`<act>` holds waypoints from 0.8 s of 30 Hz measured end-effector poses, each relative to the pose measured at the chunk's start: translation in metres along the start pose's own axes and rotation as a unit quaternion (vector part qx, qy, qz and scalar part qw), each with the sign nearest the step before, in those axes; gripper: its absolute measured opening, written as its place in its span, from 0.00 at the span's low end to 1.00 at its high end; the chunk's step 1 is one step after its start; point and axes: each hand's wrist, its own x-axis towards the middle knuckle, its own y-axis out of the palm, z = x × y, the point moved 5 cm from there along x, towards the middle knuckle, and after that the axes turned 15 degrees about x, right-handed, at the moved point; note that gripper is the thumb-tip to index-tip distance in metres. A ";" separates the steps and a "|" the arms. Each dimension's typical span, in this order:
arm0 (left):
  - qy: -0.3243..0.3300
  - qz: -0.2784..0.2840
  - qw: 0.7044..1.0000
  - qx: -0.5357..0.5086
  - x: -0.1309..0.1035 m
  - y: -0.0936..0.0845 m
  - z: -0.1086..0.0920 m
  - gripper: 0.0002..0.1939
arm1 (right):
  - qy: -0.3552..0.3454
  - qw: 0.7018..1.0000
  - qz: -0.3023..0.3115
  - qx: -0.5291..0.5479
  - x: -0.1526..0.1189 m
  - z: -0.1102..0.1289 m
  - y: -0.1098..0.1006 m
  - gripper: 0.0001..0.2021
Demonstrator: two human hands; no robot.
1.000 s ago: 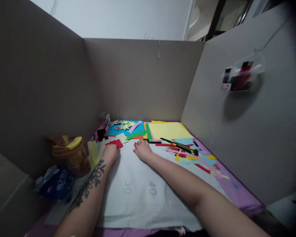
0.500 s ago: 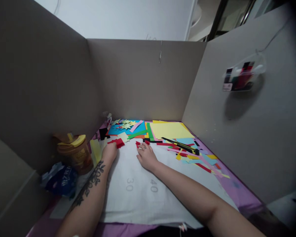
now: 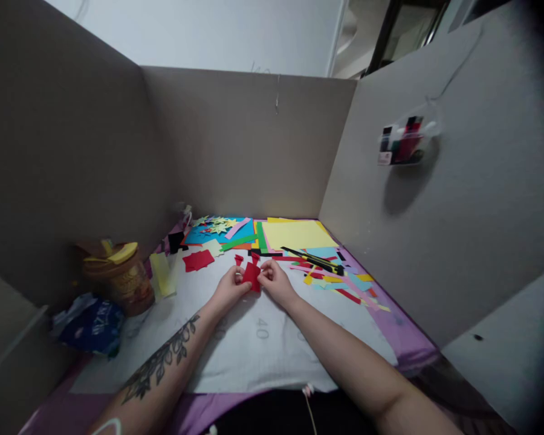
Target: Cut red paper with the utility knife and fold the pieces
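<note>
Between my two hands, above the white sheet, is a piece of red paper. My left hand pinches its left side, thumb in front. The fingers of my right hand are closed on its right edge. Just beyond the fingers lie two small folded red pieces. A pile of red paper squares rests to the left of my hands, beside a pale green piece.
Black-and-yellow scissors or a cutter lies over coloured paper strips at the right. Yellow sheets and a blue sheet with paper stars are at the back. A brown tub and blue packet stand left.
My left hand has left the red pile and moved right with a red piece. My right hand has come to that piece and now grips its edge. The view has shifted slightly.
</note>
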 end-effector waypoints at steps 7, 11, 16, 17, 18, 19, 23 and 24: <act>-0.017 0.000 0.999 -0.050 -0.006 -0.015 -0.006 0.15 | 0.019 0.997 -0.002 0.071 -0.002 -0.001 0.002 0.19; -0.029 0.029 0.998 -0.040 -0.008 -0.015 -0.005 0.18 | 0.029 0.997 0.009 0.075 -0.004 -0.001 0.005 0.15; -0.059 0.004 0.994 -0.097 -0.003 -0.020 0.002 0.21 | -0.015 0.998 0.057 0.032 -0.009 0.006 0.009 0.07; -0.064 0.003 0.992 -0.107 -0.002 -0.021 0.003 0.20 | -0.031 0.997 0.067 0.022 -0.009 0.008 0.010 0.06; -0.068 0.004 0.991 -0.114 -0.001 -0.021 0.004 0.20 | -0.051 0.996 0.076 0.010 -0.010 0.011 0.010 0.08; -0.072 0.005 0.990 -0.119 -0.001 -0.022 0.004 0.19 | -0.073 0.994 0.084 -0.005 -0.010 0.013 0.011 0.11; -0.082 0.020 0.986 -0.145 -0.003 -0.023 0.003 0.16 | -0.116 0.987 0.095 -0.053 -0.010 0.021 0.011 0.16; -0.084 0.026 0.985 -0.151 -0.004 -0.022 0.002 0.16 | -0.116 0.988 0.090 -0.057 -0.010 0.022 0.011 0.15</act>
